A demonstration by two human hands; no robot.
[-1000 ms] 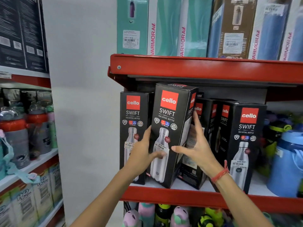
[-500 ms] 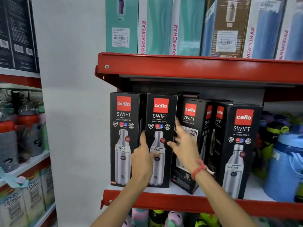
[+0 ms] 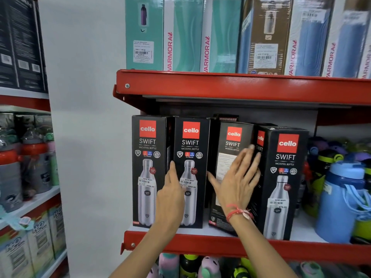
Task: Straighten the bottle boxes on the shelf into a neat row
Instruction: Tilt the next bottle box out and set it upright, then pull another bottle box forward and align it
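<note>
On red shelf (image 3: 200, 244), white wall left: four Cello boxes (image 3: 190, 171) upright. Left hand (image 3: 170, 197) fingers loose at second box. Right hand (image 3: 236, 181) splayed flat on third box (image 3: 230, 141).

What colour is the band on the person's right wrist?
Red, with a small pale piece on it: the wrist band shows in the head view, just below the right hand.

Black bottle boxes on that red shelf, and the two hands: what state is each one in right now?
First box: upright, front facing out.
Second box: upright, front facing out, flush beside the first.
Third box: turned askew, text side showing.
Fourth box: upright, angled, not in line.
Left hand: open, resting on the second box.
Right hand: open, fingers spread flat against the third box.
</note>
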